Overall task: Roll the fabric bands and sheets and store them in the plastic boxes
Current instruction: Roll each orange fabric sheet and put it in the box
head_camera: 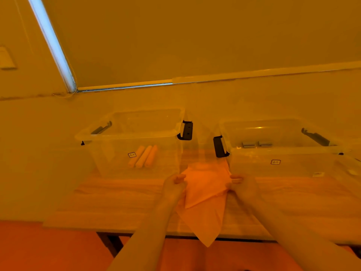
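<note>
The left hand (174,185) pinches one edge of a fabric sheet (203,194) and the right hand (241,186) pinches the opposite edge, holding it above the wooden surface (117,200) (its lower corner hangs past the front edge); behind stand two clear plastic boxes, the left box (109,134) holding three fabric rolls (143,156), the right box (283,151) just beside the sheet

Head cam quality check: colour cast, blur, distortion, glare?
Head view: heavy orange cast over everything; soft focus throughout, box labels unreadable; wide-angle bend in the window frame; small glare streak on the right box; both hands and the cloth low-contrast against the table.
</note>
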